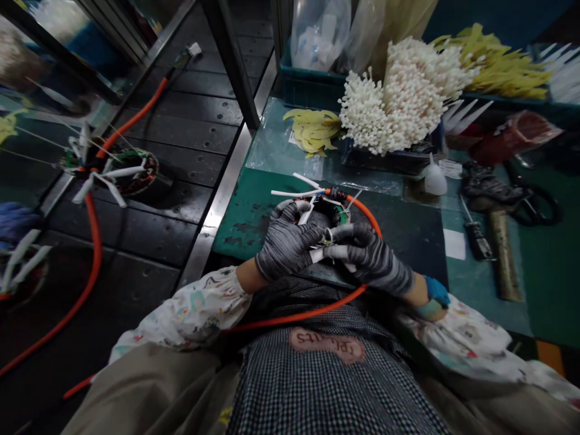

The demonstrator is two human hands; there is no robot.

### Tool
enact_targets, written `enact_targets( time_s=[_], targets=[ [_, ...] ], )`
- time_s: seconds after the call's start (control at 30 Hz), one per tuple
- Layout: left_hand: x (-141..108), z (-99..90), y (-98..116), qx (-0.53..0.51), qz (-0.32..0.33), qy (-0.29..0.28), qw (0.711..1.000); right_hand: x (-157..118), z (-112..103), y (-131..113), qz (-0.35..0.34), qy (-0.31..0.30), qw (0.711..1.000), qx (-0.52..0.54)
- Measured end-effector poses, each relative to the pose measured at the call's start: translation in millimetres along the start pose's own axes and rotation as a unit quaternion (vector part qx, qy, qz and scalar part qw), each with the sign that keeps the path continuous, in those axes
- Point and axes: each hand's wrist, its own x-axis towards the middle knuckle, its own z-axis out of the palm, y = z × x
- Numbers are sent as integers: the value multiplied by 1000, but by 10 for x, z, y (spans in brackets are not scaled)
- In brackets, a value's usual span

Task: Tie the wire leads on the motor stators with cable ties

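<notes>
Both hands wear grey striped gloves and meet over one small wound coil part (333,212) at the near edge of the green table (254,211). The left hand (285,241) has its grip closed around the part's left side, fingers curled over it. The right hand (367,251) has its grip pinched on a short white sleeve (322,254) at the part's front, thumb and forefinger pressed together on it. Three or so white sleeves stick out of the part's top (the exact count is hard to tell among the fingers). One orange cable (312,314) leaves the part, loops round the right hand and runs across the lap.

On the dark conveyor (190,139) to the left lies one similar coil part (120,172) with white sleeves splayed out and its own orange cable.

At the back of the table a blue crate (308,87) holds clear plastic bags (319,30). A second, dark tray (389,162) holds one thick bundle of white sleeves (408,90), standing on end. Beyond it lies a heap of yellow strips (493,63), and a smaller loose pile of yellow strips (315,128) rests on the table. To the right lie one small white bottle (434,178), one hammer (498,241) and one pair of scissors (539,205).
</notes>
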Motion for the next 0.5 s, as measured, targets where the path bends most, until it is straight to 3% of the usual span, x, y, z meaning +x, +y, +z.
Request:
enact_targets(
  time_s=[0.07, 0.13, 0.2, 0.27, 0.37, 0.5],
  targets=[
    [9, -3, 16, 2, -13, -18, 1000, -97, 33, 8, 45, 38, 998, -21],
    [12, -1, 26, -4, -38, -37, 999, -147, 53, -39, 61, 17, 998, -13],
    [4, 10, 25, -20, -59, -51, 997, -125, 67, -112, 26, -29, 999, 8],
    [-11, 26, 14, -35, -63, -61, 996, -25, 97, -166, -51, -38, 998, 10],
    [-31, 38, 2, -36, -35, -59, 997, 214, 173, -160, -115, 71, 990, -44],
    [-40, -37, 46, -7, -7, -58, 998, 442, 132, -62, -57, 222, 970, -87]
  ],
)
